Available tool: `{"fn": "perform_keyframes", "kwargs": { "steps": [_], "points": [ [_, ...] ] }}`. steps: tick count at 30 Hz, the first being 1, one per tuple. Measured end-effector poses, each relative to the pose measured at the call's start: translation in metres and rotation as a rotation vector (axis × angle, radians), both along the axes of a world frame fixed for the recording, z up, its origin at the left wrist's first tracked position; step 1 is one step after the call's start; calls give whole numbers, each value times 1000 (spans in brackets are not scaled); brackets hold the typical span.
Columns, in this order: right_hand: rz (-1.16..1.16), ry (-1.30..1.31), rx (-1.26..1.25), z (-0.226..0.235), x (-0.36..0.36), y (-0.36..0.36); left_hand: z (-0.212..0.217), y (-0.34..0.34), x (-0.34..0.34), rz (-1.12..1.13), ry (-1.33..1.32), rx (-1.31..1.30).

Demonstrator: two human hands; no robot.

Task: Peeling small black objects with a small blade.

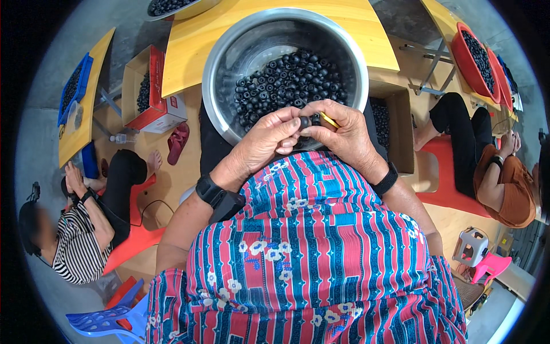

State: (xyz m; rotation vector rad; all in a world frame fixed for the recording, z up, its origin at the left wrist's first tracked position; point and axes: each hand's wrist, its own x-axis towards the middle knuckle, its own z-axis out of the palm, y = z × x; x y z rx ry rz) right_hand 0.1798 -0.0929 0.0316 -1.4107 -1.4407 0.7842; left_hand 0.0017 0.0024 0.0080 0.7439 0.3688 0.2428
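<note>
Close to my body, over the near rim of a large metal bowl (211, 74), my two hands meet. My left hand (264, 135) is closed, pinching a small black round piece (305, 121) between thumb and fingers. My right hand (346, 129) is closed around a slim yellow strip-like thing (328, 119), its tip close to the black piece; a second dark bit shows by its fingers. Many black round pieces (292, 83) with ring-shaped openings lie in the bowl. My fingers partly hide what they hold.
A yellow table (378, 34) stands beyond the bowl. Cardboard boxes (140, 92) of black pieces stand left and right. Two seated people (86, 229) are at the sides, near red basins (472, 63) and a blue tray (74, 86). A red slipper (178, 142) lies on the floor.
</note>
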Motion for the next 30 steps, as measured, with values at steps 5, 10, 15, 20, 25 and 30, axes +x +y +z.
{"fn": "perform_keyframes", "kwargs": {
  "steps": [5, 10, 15, 20, 25, 30],
  "points": [
    [-63, -2, 16, 1, 7, -2, -6, 5, -6, 23, -67, -40],
    [30, -190, 46, 1, 5, -1, -5, 5, -6, 31, -107, -51],
    [70, -358, 64, -1, 4, -1, -3, 4, -6, 23, -107, -44],
    [79, -370, 84, 0, 3, -1, -3, 4, -6, 10, -110, -38],
    [68, -398, 69, -1, 3, -1, -2, 2, -6, 23, -107, -51],
    [66, -386, 81, -2, 3, -1, -2, 3, -6, 23, -100, -58]
  ]
}}
